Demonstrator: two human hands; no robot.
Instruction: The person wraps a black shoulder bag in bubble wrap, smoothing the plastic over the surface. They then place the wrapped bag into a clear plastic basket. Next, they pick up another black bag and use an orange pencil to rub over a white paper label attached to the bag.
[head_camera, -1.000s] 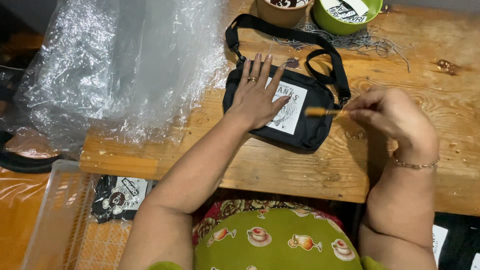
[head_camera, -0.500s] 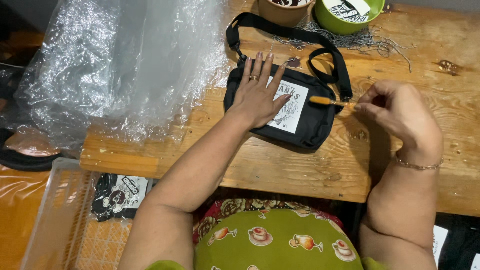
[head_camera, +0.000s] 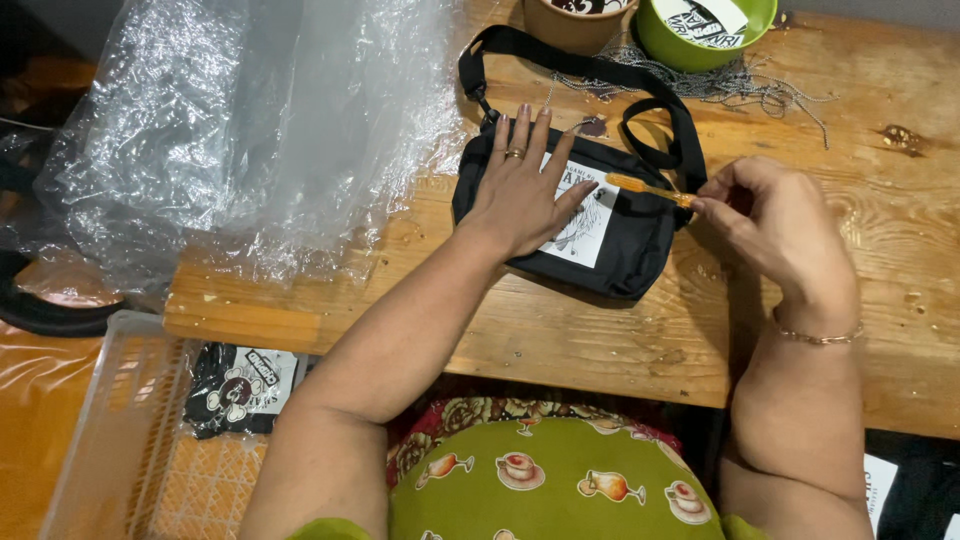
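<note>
The left hand is lying flat, fingers spread, pressing on a black pouch that is resting on the wooden table — its strap looping behind. The right hand is pinching a thin orange stick over the pouch's right end.

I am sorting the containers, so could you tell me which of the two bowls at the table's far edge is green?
The right-hand bowl is green and holds printed cards; the brown bowl stands to its left.
</note>
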